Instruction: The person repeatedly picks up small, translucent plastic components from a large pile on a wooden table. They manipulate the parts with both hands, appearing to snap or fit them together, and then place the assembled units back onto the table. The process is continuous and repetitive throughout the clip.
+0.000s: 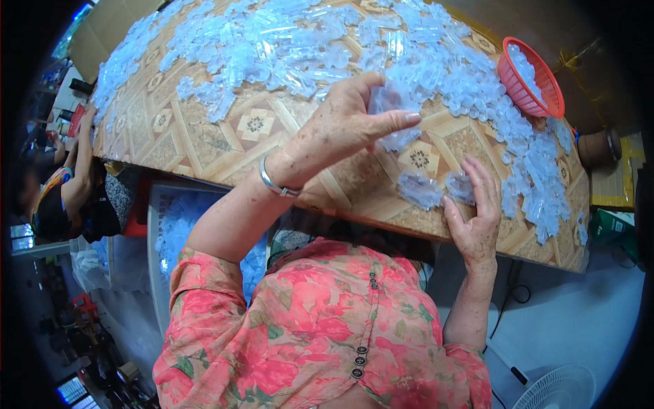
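Over the table's near half, my left hand (357, 112) is raised, its thumb and fingers curled round clear plastic pieces (387, 99). Their exact shape is hard to make out. My right hand (475, 215) rests at the table's near edge, thumb and fingers apart. A small clear plastic piece (460, 185) lies between its thumb and fingers, and whether they touch it I cannot tell. Just left of that hand lies a little group of clear pieces (419, 189). A wide spread of similar clear, bluish plastic parts (272, 44) covers the far side of the table.
The patterned table (255, 124) curves in front of me. A red plastic basket (528, 85) with clear pieces stands at the far right. By my left side is a pale bin (158, 232) of plastic parts. Another person's arm (83, 153) reaches to the table's left end. A fan (558, 388) stands lower right.
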Motion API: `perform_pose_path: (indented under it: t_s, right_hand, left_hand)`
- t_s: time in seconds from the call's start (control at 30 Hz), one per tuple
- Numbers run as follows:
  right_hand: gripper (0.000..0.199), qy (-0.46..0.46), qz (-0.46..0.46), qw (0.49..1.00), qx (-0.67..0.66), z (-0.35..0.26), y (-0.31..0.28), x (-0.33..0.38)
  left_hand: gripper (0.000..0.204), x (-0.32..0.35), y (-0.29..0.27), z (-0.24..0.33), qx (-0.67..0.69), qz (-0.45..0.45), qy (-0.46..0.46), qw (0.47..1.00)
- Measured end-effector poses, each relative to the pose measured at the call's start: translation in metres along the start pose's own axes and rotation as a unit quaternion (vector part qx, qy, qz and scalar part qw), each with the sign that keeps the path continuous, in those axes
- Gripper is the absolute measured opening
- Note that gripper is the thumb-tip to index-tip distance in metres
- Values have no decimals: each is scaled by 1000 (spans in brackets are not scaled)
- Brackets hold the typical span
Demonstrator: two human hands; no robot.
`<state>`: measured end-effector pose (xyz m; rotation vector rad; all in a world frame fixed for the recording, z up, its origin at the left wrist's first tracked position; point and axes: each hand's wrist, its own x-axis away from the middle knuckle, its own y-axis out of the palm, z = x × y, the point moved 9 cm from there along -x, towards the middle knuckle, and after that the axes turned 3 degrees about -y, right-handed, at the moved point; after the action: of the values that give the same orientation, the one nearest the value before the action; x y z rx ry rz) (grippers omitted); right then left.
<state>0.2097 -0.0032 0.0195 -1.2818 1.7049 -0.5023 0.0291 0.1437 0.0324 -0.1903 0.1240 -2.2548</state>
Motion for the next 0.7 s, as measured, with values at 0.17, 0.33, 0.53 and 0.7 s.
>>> perform_pose_path:
  t_s: [0.17,0.33,0.53,0.7]
  right_hand:
    - [67,-57,51,996,-46,-36,-5,-10]
    - [60,-28,82,991,-101,-35,2,-10]
    - [48,61,85,961,-254,-11,7,4]
    - [45,97,111,923,-356,1,11,13]
  left_hand:
    - [34,19,54,-24,278,-44,-18,959]
    - [33,26,91,-44,425,-96,-65,897]
    - [33,38,95,-40,396,-99,-103,907]
    - [35,42,101,-37,376,-124,-120,910]
